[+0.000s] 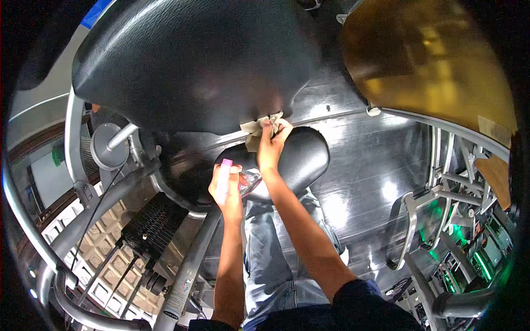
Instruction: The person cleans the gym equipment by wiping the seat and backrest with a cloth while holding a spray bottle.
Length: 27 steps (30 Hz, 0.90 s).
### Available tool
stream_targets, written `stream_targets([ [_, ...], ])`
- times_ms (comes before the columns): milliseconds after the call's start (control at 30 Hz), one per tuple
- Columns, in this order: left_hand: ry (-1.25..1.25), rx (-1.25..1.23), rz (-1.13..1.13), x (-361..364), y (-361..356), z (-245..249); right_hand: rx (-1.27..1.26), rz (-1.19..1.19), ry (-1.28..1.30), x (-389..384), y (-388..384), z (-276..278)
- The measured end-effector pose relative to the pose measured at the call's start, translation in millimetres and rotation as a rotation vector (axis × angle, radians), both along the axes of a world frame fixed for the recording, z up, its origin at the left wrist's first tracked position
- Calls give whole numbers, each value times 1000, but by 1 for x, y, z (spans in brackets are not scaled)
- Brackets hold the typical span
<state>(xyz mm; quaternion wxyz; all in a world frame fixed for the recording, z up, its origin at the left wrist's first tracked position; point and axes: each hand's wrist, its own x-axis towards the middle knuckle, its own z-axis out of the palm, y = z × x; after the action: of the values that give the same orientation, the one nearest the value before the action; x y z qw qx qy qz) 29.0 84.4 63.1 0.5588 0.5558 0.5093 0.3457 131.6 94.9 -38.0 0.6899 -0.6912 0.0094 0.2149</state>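
Observation:
My left hand (227, 190) is closed round a spray bottle (223, 179) with a pink and white top; part of its clear body shows beside my fingers. A beige cloth (253, 128) is bunched in my right hand (271, 148), which is closed on it. The cloth lies at the lower edge of a large black padded backrest (193, 66). Beneath both hands is a smaller black padded seat (302, 157), rounded at its ends and shiny under the light.
Grey metal tubes (190, 270) and a black weight stack (153, 220) stand to the left. A large yellowish panel (425, 60) is at upper right. More machine frames (408, 231) stand on the right, over a dark, reflective floor (364, 165). My jeans-clad legs (270, 259) are below.

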Motion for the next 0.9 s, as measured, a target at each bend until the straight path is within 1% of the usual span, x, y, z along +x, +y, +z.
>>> stream_targets([
  [100, 38, -33, -53, -17, 9, 10, -94, -56, 16, -7, -2, -36],
  [133, -5, -38, -57, -22, 10, 11, -89, -68, 19, -5, -3, -40],
  [200, 39, -36, -93, -32, 15, 14, -53, -132, 50, -5, -1, -45],
  [233, 77, -35, -128, -36, 18, 16, -22, -183, 75, -4, 1, -37],
  [267, 121, -44, -129, -39, 20, 17, 60, -211, 63, 0, 8, -10],
  [300, 117, -50, -127, -46, 22, 14, 128, -175, 56, 1, 13, 17],
  [367, 125, -14, -153, -60, 27, 8, 161, -113, -133, -2, 27, 50],
  [433, 94, -36, -130, -67, 32, 12, 129, -48, -256, -13, 42, 81],
  [467, 65, -54, -108, -70, 35, 13, 58, -65, -290, -17, 46, 82],
  [500, 60, -53, -109, -76, 37, 14, 59, -67, -295, -19, 47, 74],
  [567, 87, -36, -181, -86, 40, 15, -67, -87, -378, -23, 43, 48],
  [633, 101, -9, -215, -92, 43, 16, -75, -88, -290, -29, 36, 33],
  [700, 114, -21, -233, -98, 44, 16, -224, -111, -304, -31, 28, 13],
  [733, 108, 10, -260, -102, 46, 13, -202, -160, -269, -32, 25, 1],
  [767, 110, 10, -266, -104, 46, 14, -206, -178, -285, -30, 22, -12],
  [800, 104, -14, -271, -102, 45, 18, -191, -190, -267, -25, 21, -15],
  [833, 98, -37, -274, -102, 46, 20, -176, -201, -249, -23, 26, -3],
  [867, 110, -2, -311, -105, 47, 17, -213, -216, -141, -22, 26, 10],
  [900, 111, -5, -312, -105, 48, 17, -216, -217, -140, -22, 33, 26],
])
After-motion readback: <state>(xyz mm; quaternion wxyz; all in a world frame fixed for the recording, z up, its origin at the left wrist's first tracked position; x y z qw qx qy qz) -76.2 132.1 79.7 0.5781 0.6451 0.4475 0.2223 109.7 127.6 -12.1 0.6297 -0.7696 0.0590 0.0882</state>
